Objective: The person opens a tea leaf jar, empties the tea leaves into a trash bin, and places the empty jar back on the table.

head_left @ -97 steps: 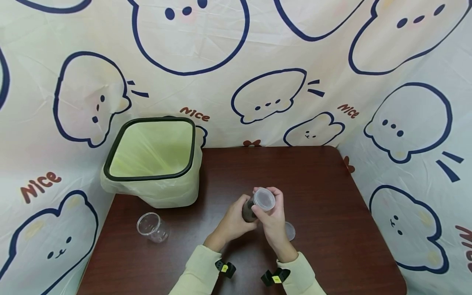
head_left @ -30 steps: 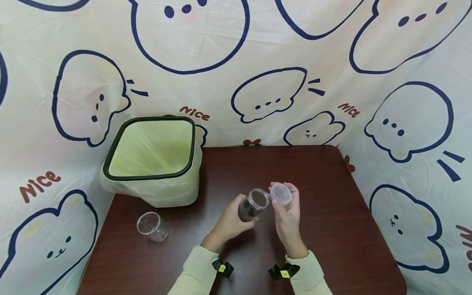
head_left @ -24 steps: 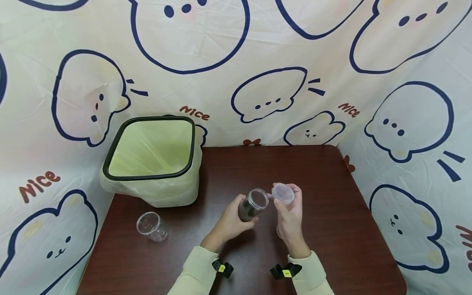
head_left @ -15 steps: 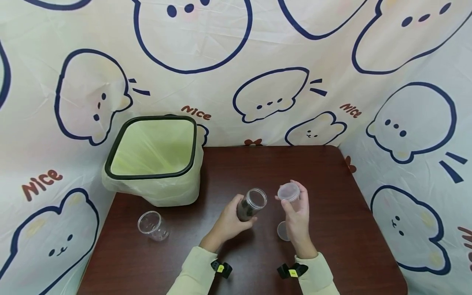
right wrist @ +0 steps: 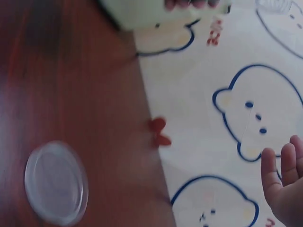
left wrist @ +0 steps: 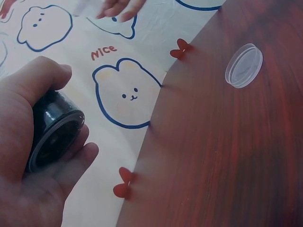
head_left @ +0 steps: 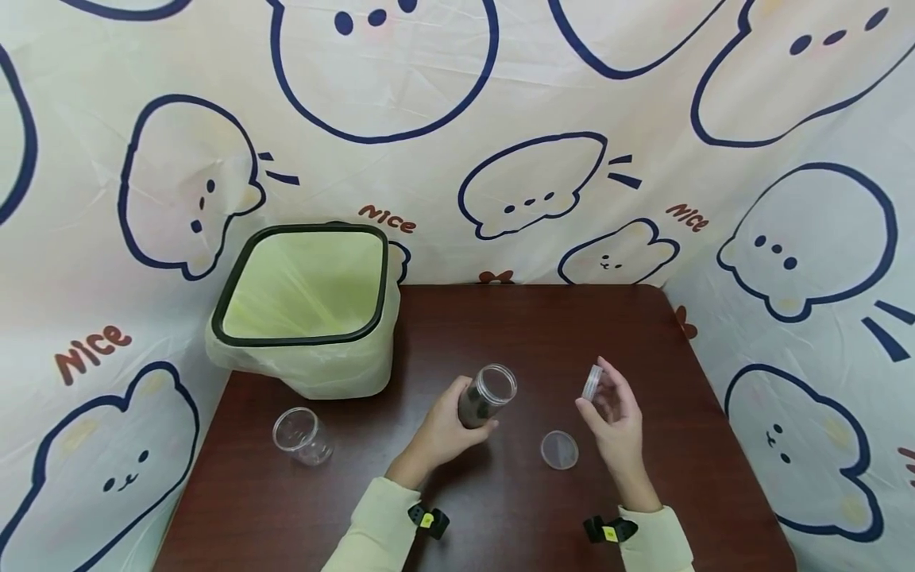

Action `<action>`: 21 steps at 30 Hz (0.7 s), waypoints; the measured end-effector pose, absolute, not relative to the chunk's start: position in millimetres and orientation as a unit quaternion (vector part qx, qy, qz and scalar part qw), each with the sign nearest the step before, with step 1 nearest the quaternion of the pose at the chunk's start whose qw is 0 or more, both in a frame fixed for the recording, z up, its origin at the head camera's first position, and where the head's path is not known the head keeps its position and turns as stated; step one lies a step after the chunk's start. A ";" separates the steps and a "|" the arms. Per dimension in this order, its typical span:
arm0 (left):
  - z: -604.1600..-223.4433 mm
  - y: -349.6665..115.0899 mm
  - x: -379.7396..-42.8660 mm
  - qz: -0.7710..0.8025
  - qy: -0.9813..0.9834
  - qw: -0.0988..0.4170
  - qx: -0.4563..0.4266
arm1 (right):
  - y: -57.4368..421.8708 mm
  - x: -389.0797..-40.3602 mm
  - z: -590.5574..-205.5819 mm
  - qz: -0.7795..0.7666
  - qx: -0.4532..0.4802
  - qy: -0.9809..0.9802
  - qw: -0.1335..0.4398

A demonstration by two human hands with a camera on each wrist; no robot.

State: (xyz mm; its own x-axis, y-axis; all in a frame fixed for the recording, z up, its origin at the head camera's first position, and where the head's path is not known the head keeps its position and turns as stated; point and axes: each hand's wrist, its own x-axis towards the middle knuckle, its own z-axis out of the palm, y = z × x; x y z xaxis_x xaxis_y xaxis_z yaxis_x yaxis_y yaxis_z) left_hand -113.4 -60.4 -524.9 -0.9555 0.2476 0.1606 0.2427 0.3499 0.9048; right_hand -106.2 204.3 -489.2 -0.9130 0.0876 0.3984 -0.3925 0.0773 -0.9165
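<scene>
My left hand [head_left: 438, 433] grips a clear jar [head_left: 488, 396] with dark contents, tilted, its open mouth facing up. In the left wrist view, the thumb and fingers wrap the dark jar [left wrist: 57, 127]. Off to the right, my right hand [head_left: 619, 429] pinches a clear round lid [head_left: 592, 383], held on edge above the table. A second clear lid [head_left: 559, 450] lies flat on the table between the hands; the right wrist view has this lid [right wrist: 57, 183] too. The held lid is not distinct in the right wrist view, where only fingers [right wrist: 272, 175] show.
An uncapped clear jar [head_left: 302, 437] with nothing visible inside stands at the left of the brown table [head_left: 679, 453]. Behind it is a bin [head_left: 346, 377] with a dark rim and pale green liner. Patterned cloth [head_left: 422, 175] hangs along the back and sides.
My right hand has taken the lid off the dark jar and carried it rightward, turning it on edge. The lid on the table is now uncovered. My left hand has barely moved.
</scene>
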 end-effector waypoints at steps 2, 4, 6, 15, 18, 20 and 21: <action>-525.3 -60.3 -113.9 0.549 0.822 -0.001 0.149 | 211.4 -103.1 -488.7 0.633 0.100 -0.747 0.176; -525.6 -60.4 -114.4 0.550 0.822 -0.005 0.149 | 219.3 -101.2 -492.8 0.597 0.096 -0.778 0.173; -526.2 -60.4 -114.6 0.548 0.823 -0.008 0.148 | 227.7 -101.2 -501.2 0.564 0.090 -0.804 0.168; -524.7 -60.6 -114.4 0.545 0.825 -0.006 0.150 | 257.2 -104.1 -543.0 0.396 0.084 -0.903 0.144; -523.7 -60.8 -114.2 0.546 0.824 -0.004 0.149 | 262.9 -103.2 -549.5 0.352 0.089 -0.923 0.129; -523.3 -61.0 -114.1 0.546 0.824 -0.003 0.149 | 266.8 -102.6 -553.5 0.326 0.088 -0.934 0.117; -523.0 -61.1 -114.0 0.547 0.824 -0.003 0.149 | 268.8 -102.5 -555.5 0.315 0.085 -0.939 0.110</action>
